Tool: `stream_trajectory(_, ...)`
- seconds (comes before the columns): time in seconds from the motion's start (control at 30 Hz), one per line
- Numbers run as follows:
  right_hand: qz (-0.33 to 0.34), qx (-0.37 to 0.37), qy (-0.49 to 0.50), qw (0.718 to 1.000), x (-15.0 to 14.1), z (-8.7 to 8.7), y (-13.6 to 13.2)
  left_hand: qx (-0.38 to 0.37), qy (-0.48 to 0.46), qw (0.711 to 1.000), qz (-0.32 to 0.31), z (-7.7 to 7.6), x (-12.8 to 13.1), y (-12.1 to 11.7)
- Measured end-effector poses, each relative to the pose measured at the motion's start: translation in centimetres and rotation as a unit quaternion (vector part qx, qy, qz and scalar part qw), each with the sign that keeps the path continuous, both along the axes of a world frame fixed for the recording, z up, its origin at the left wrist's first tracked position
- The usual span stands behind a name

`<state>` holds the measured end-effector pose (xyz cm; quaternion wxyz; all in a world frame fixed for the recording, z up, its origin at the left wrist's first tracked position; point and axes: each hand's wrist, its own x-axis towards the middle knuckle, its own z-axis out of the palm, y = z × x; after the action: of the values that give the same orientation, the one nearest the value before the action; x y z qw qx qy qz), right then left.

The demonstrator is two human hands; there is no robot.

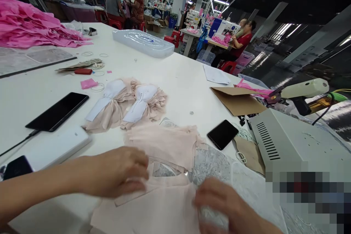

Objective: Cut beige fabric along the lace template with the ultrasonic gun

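Pale pink fabric pieces lie before me: a stack (pixel 164 144) farther off and a wider piece (pixel 153 208) close to me. My left hand (pixel 123 172) hovers over the left side of the near piece, thumb apart from the fingers, with nothing visible in it. At that piece's right edge is my right hand (pixel 222 201), its fingers smeared by motion; I cannot tell whether it touches the cloth. Beneath the fabric spreads a grey marbled sheet (pixel 211 162). Beyond the stack sit two pale pink bundles, each wrapped with a white paper band (pixel 141 102).
A black phone (pixel 59 111) with a cable and a white box (pixel 60 146) lie left. Another phone (pixel 222 134), cardboard (pixel 237 100) and a grey metal machine housing (pixel 298 142) stand right. Farther back are a clear plastic lid (pixel 144 43) and pink fabric (pixel 35 22). People sit sewing beyond.
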<state>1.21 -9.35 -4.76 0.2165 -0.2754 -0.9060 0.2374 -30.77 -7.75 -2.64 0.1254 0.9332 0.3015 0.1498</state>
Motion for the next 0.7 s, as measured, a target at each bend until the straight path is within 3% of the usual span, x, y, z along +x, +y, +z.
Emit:
stream_trajectory(0.03, -0.071, -0.013, 0.000, 0.997, 0.0, 0.2, 1.4, -0.027, 0.000, 1.000, 0.001, -0.2, 0.7, 1.4)
stream_trajectory(0.1, -0.205, -0.007, -0.014, 0.979, -0.2, -0.1, 4.5, 0.007, 0.003, 0.997, 0.080, -1.0, 2.3, 4.4)
stream_trajectory(0.2, -0.247, 0.029, -0.014, 0.968, -0.9, -1.8, 8.8, 0.068, 0.040, 0.991, 0.111, -2.9, 4.0, 7.8)
stream_trajectory(0.3, -0.249, 0.067, -0.003, 0.966, -1.3, -3.8, 11.0, 0.093, 0.048, 0.989, 0.104, -4.6, 4.7, 9.4)
stream_trajectory(0.4, -0.235, 0.116, 0.024, 0.965, -1.1, -4.5, 10.8, 0.117, 0.046, 0.987, 0.101, -5.6, 4.6, 9.3)
stream_trajectory(0.5, -0.210, 0.161, 0.058, 0.963, -0.4, -4.2, 9.3, 0.170, 0.030, 0.983, 0.067, -5.8, 3.9, 8.2)
stream_trajectory(0.63, -0.165, 0.175, 0.084, 0.967, 0.2, -3.5, 7.2, 0.296, -0.044, 0.954, -0.001, -6.1, 3.2, 6.8)
stream_trajectory(0.7, -0.168, 0.170, 0.081, 0.968, 0.1, -3.4, 6.9, 0.318, -0.074, 0.945, -0.009, -6.3, 3.1, 6.5)
